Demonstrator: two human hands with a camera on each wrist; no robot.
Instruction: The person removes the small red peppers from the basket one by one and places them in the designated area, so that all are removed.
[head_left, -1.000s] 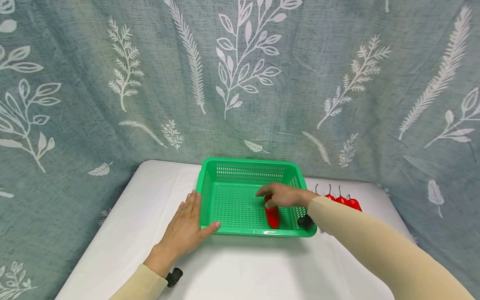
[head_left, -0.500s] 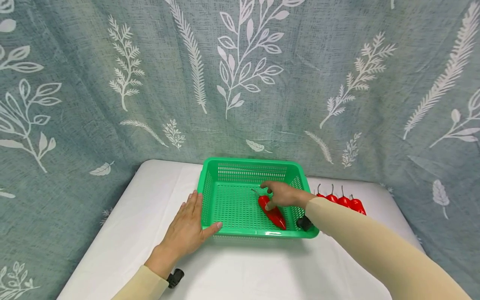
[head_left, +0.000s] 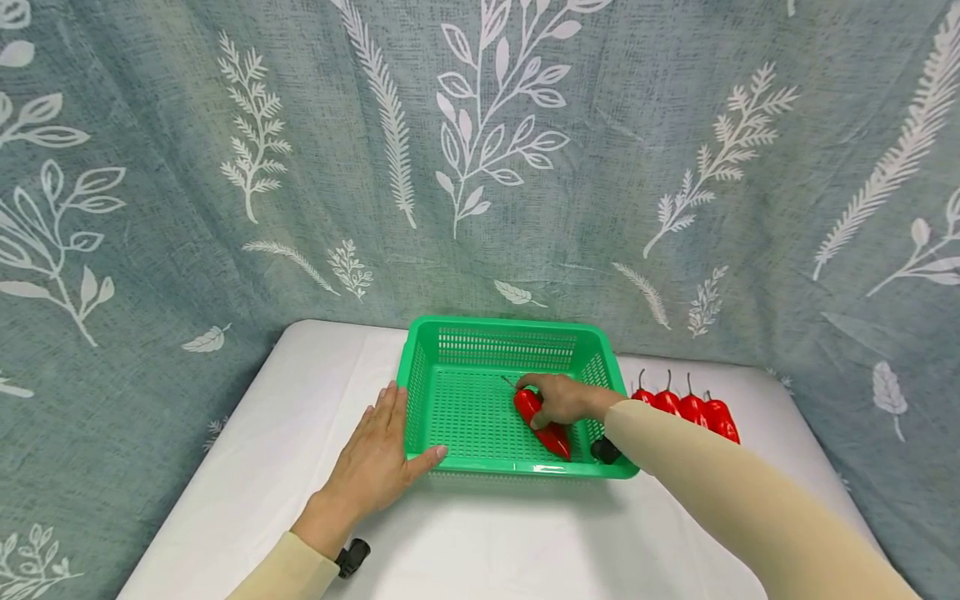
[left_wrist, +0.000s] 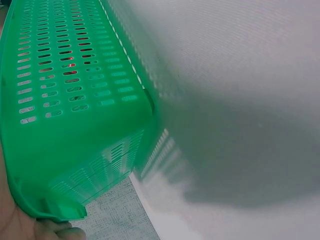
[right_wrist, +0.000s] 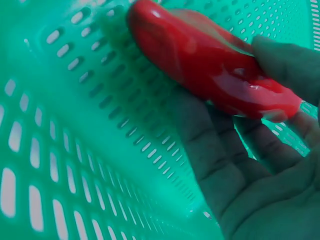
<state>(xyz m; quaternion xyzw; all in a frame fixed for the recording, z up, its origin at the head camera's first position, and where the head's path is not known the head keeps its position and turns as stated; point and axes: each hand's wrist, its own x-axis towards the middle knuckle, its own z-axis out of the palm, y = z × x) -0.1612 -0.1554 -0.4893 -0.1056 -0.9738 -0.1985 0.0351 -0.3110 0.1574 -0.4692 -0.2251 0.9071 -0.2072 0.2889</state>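
A green plastic basket (head_left: 480,467) with slotted walls stands on the white-covered table. Inside it, toward the right, a long red pepper (head_left: 557,443) lies slantwise, its thin stem pointing to the back left. My right hand (head_left: 561,398) reaches over the right rim and holds this pepper. In the right wrist view the thumb is on one side of the pepper (right_wrist: 200,60) and the fingers are on the other, over the slotted floor. My left hand (head_left: 367,458) rests against the basket's left rim, fingers straight and thumb spread along the front corner.
Several more red peppers (head_left: 693,408) lie side by side on the table right of the basket, stems to the back, partly behind the right sleeve (head_left: 697,458). A patterned grey-green curtain (head_left: 420,267) hangs behind the white tabletop (head_left: 495,542).
The pepper swung from nearly upright in the view to a slant, its lower end moving right. My right fingers were lifted half a second ago and now curl round it. The left hand stays put.
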